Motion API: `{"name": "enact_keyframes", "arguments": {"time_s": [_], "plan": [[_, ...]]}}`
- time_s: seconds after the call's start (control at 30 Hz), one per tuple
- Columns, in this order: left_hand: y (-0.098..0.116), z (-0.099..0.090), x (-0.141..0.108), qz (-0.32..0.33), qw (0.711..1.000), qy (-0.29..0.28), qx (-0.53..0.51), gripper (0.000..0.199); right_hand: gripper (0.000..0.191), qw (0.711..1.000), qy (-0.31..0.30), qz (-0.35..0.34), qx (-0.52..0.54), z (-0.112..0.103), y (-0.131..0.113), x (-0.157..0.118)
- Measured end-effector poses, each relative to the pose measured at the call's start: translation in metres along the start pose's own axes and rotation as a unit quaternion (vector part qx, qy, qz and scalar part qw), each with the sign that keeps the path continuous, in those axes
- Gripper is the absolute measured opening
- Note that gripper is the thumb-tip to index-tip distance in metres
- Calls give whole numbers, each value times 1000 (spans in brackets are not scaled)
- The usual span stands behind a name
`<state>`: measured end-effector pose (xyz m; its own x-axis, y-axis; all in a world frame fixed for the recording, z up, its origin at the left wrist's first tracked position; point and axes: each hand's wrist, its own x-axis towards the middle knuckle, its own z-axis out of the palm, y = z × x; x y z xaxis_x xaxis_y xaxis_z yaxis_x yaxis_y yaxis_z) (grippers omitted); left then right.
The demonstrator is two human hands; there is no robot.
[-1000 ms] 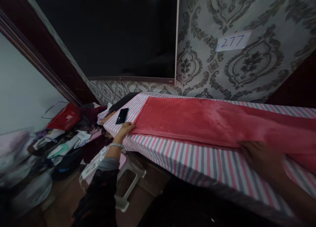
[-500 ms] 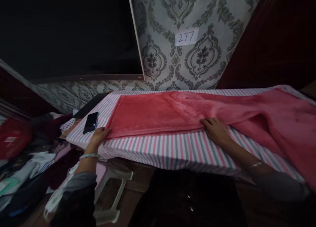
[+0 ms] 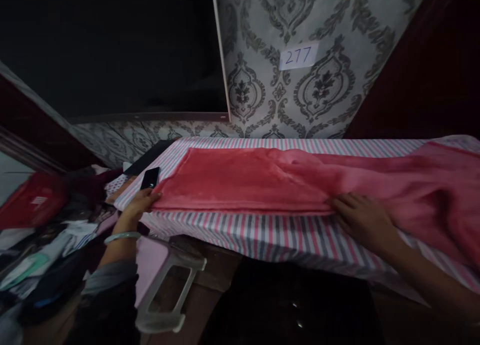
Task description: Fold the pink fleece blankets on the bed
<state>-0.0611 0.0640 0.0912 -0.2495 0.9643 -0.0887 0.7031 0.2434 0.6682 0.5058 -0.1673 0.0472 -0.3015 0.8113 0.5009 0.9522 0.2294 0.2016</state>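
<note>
A long, red plush blanket [image 3: 232, 180] lies over a striped tablecloth [image 3: 247, 230], its left part flat and folded with layered edges along the front. My left hand [image 3: 141, 204] is closed on the blanket's front left corner, close beside a black phone [image 3: 150, 178]. Farther right, my right hand [image 3: 362, 220] has its fingers curled over the front edge of the same blanket; the thumb is hidden. Beyond that hand the blanket runs on to the right in loose, rumpled folds.
A large dark screen [image 3: 146, 55] and a patterned wall with a paper marked 277 [image 3: 299, 56] stand behind the table. Below on the left are a plastic stool [image 3: 176, 285] and a heap of clothes [image 3: 45, 265], with a red bag [image 3: 35, 200] beside it.
My hands have drawn farther apart, the left one moving left towards the phone and the right one moving right. Between them the blanket's front edge looks straighter. The view has shifted slightly.
</note>
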Motion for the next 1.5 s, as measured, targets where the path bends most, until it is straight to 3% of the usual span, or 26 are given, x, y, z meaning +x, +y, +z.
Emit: {"name": "enact_keyframes", "arguments": {"time_s": [0.1, 0.23, 0.5, 0.67, 0.87, 1.0, 1.27, 1.4, 1.5], "plan": [[-11, 13, -4, 6, 998, -29, 56, 20, 28, 999, -11, -43, 9, 28, -9, -22], [-19, 24, -3, 16, 996, -8, 89, 15, 33, 999, -6, -6, 43, 53, -11, -38], [-21, 26, -1, 17, 991, 19, 132, 22, 35, 996, -22, 57, 66, 47, -12, -34], [-18, 17, -2, 30, 990, 36, 136, 20, 34, 994, 60, 53, 72, 43, -9, -32], [-18, 21, -1, 30, 990, 25, 136, 24, 37, 992, 78, 34, 98, 73, -11, -50], [-20, 22, -2, 16, 994, 19, 102, 27, 37, 989, 104, 48, 89, 83, -13, -52], [-22, 21, -7, -23, 999, 31, -16, 22, 39, 986, 150, -4, 68, 65, -16, -38], [-11, 19, -15, -19, 995, -1, -97, 24, 41, 991, 106, 72, 45, 77, -7, -44], [11, 9, -18, -11, 979, -43, -201, 24, 41, 988, 81, 119, 51, 79, 6, -48]]}}
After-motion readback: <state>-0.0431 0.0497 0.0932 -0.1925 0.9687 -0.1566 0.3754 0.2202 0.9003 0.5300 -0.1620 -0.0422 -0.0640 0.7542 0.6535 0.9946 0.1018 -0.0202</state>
